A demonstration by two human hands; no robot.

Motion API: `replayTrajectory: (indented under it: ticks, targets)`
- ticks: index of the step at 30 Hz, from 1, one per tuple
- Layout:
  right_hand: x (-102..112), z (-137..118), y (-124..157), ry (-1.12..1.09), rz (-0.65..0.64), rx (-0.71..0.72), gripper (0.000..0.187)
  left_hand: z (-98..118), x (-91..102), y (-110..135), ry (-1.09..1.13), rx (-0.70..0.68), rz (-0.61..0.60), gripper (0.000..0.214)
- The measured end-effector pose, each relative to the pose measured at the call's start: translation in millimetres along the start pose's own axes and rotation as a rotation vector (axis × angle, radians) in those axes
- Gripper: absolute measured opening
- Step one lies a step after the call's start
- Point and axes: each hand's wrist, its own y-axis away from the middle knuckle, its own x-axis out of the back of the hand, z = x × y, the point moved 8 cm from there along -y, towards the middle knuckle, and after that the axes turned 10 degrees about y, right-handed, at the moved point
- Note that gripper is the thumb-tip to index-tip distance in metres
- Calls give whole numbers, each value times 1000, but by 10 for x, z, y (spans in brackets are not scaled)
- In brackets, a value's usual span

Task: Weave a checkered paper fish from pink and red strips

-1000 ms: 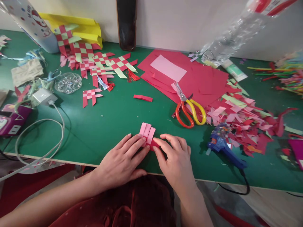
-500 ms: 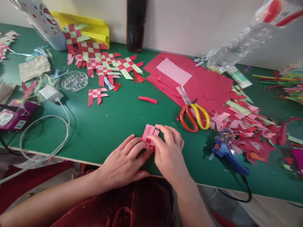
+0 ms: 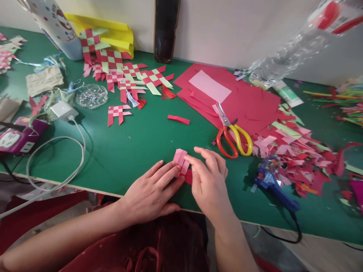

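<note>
Pink strips (image 3: 179, 156); ptly under L hand (image 3: 153, 187)

Shows pink and red in the paper strips (image 3: 179, 155) below centre, red-and-green checks on paper fish (image 3: 111, 58) upper left.

Paper strips (image 3: 180, 155) left of glue gun (image 3: 274, 185)

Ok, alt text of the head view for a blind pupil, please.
A person's left hand rests on pink and red paper strips on a green table, the right hand at their edge. Beyond lie scissors, red paper sheets and woven paper fish.
</note>
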Motion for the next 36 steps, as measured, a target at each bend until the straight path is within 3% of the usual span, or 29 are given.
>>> replayTrajectory:
  ticks: [11, 20, 24, 30, 36]
  targets:
    - [143, 192, 424, -83, 110, -66, 25, 37, -33, 33, -28, -44, -42, 69]
    - [126, -148, 798, -27, 0, 194, 41, 293, -85, 251, 20, -176, -76, 66]
    - [32, -144, 957, 34, -31, 214, 39, 321, -68, 302, 23, -195, -37, 54]
    - [77, -127, 1036, 36, 129, 239, 32, 336, 0, 294, 114, -172, 123, 31]
    - [167, -116, 1062, -35, 216, 230, 24, 397, 23, 255, 156, -191, 191, 25]
